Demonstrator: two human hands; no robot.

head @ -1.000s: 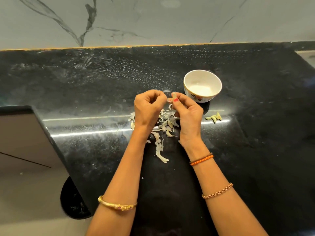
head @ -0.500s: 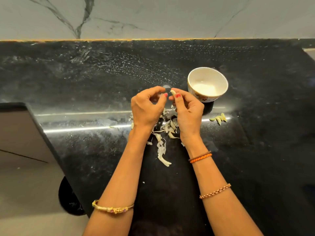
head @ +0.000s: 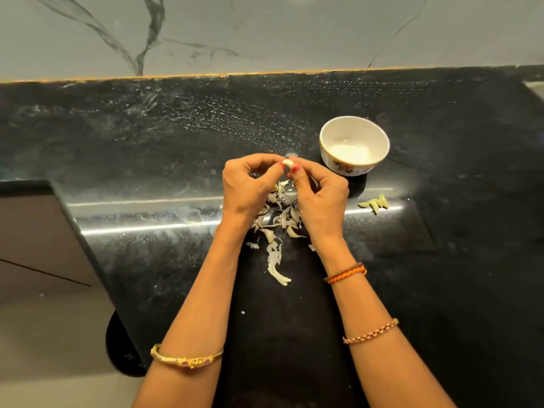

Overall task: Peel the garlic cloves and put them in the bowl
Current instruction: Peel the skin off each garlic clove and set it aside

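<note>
Clove: one pale piece, held at centre frame between the fingertips of both hands, above the counter and just left of the bowl.
Left hand: fingers curled, thumb and forefinger pinching the clove's left end.
Right hand: fingers curled, tips pinching its right end.
Peels: loose heap on the counter beneath the hands, trailing toward lower centre.
Bowl: white, upright, right of centre; a pale patch is seen at its bottom.
Green pieces: small cluster at right, below the bowl.
Handling, as judged: the clove is best steadied by one hand while skin is lifted by a nail from the tip, with scraps dropped onto the heap.
Not determinable: whether skin remains on the clove; the bowl's contents; what the green pieces are.
</note>
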